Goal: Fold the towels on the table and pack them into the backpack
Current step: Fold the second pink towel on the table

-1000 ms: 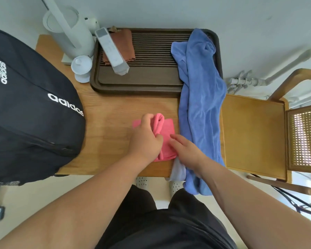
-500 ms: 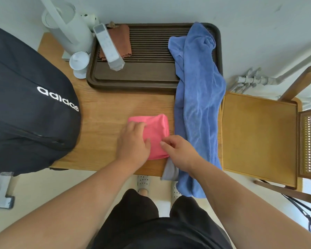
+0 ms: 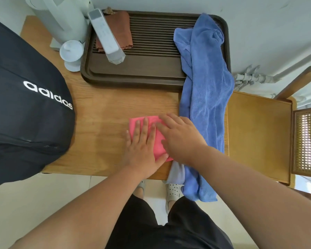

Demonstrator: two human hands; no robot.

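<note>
A small pink towel (image 3: 159, 141) lies folded flat near the front edge of the wooden table (image 3: 101, 126). My left hand (image 3: 142, 146) presses on its left half with straight fingers. My right hand (image 3: 180, 137) lies flat on its right half. A long blue towel (image 3: 205, 97) stretches unfolded from the tray down over the table's front edge, just right of my right hand. A pale grey cloth (image 3: 176, 174) hangs off the edge beneath it. The black backpack (image 3: 23, 105) stands at the left end of the table, its zip toward me.
A dark brown slatted tray (image 3: 144, 72) at the back holds a rust-coloured cloth (image 3: 122, 31) and a white remote-like device (image 3: 106, 36). A white kettle (image 3: 61, 17) and small white lid (image 3: 71, 53) stand left of it. A wooden chair (image 3: 258, 133) adjoins the table on the right.
My left hand laid the raised pink fold down and flattened out on it. My right hand moved from the towel's lower corner up onto its right half.
</note>
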